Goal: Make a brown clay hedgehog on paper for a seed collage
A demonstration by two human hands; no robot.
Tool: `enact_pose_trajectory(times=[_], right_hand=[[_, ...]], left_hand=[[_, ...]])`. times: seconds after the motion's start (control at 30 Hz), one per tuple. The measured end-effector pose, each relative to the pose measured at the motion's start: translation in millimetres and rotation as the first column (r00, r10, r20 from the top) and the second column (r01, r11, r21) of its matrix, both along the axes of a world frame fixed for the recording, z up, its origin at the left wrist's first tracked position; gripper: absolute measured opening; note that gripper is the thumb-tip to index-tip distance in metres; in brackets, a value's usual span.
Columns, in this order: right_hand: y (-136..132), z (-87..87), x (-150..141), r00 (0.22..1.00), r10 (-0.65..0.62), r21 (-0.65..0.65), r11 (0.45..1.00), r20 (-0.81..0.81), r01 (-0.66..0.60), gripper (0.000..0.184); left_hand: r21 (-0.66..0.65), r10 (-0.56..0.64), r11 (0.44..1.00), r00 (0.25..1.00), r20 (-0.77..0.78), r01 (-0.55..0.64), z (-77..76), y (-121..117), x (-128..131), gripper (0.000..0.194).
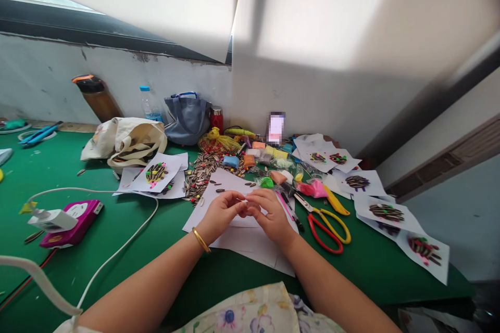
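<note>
My left hand (223, 213) and my right hand (272, 217) meet above a stack of white paper (234, 239). The fingertips of both are pinched together, and whatever lies between them is too small and hidden to make out. On the sheet, beyond my fingers, lie several loose sunflower seeds (220, 191). A heap of striped sunflower seeds (201, 166) mixed with small coloured bits spreads just past the paper's left corner. Right of my right hand are a black pen (296, 218) and a pair of scissors (317, 217) with red and yellow handles.
Bagged coloured clay (273, 152) and a yellow utility knife (336, 201) lie beyond the scissors. Papers with seed figures (386, 212) line the right edge; another seed picture (156, 173) lies left. A magenta power box (72, 223), a white cable (133, 242) and bags (187, 119) occupy the left side.
</note>
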State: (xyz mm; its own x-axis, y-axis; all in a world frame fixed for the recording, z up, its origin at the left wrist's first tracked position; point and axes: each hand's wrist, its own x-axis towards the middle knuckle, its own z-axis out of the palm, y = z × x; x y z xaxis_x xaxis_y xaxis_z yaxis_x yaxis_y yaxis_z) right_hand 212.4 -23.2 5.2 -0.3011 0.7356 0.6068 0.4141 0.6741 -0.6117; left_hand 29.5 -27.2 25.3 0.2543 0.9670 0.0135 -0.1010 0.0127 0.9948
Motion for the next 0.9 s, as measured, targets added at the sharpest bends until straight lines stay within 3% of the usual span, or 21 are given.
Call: enact_pose_trajectory(times=[0.13, 0.27, 0.33, 0.4, 0.47, 0.5, 0.63, 0.77, 0.9], right_hand=[[1, -0.1, -4, 0.998, 0.041, -0.073, 0.996, -0.044, -0.044, 0.021], [0, 0.3, -5, 0.998, 0.035, -0.153, 0.987, -0.049, -0.042, 0.022], [3, -2.3, -2, 0.998, -0.016, -0.181, 0.984, -0.067, 0.004, 0.023], [10, -7.4, 3, 0.994, -0.086, -0.199, 0.977, -0.073, 0.07, 0.023], [18, -13.7, 8, 0.99, -0.132, -0.195, 0.973, -0.047, 0.12, 0.025], [22, -16.7, 10, 0.989, -0.143, -0.19, 0.972, -0.026, 0.135, 0.025], [30, -23.4, 11, 0.99, -0.108, -0.184, 0.975, 0.09, 0.123, 0.02], [30, -25.4, 9, 0.974, -0.136, -0.179, 0.969, 0.179, 0.168, 0.013], [31, -30.8, 11, 0.96, -0.176, -0.169, 0.962, 0.219, 0.215, 0.012]], left_hand=[[0.036, -0.02, 0.999, 0.997, -0.071, 0.023, -5.1, 0, -1, 0.046], [0.061, -0.029, 0.998, 0.996, -0.087, 0.035, -8.3, 1, -4, 0.048], [0.099, 0.012, 0.995, 0.994, -0.109, -0.001, -10.8, 5, -8, 0.044], [0.2, 0.141, 0.975, 0.968, -0.206, -0.099, -13.6, 10, -13, 0.037], [0.355, 0.264, 0.926, 0.897, -0.354, -0.133, -15.7, 16, -18, 0.025], [0.406, 0.262, 0.911, 0.855, -0.447, -0.067, -16.4, 18, -21, 0.021], [0.43, 0.275, 0.895, 0.616, -0.738, 0.116, -18.1, 19, -22, 0.025], [0.427, 0.334, 0.891, 0.415, -0.846, 0.153, -20.4, 18, -20, 0.028], [0.435, 0.385, 0.885, 0.269, -0.883, 0.164, -21.5, 21, -23, 0.022]])
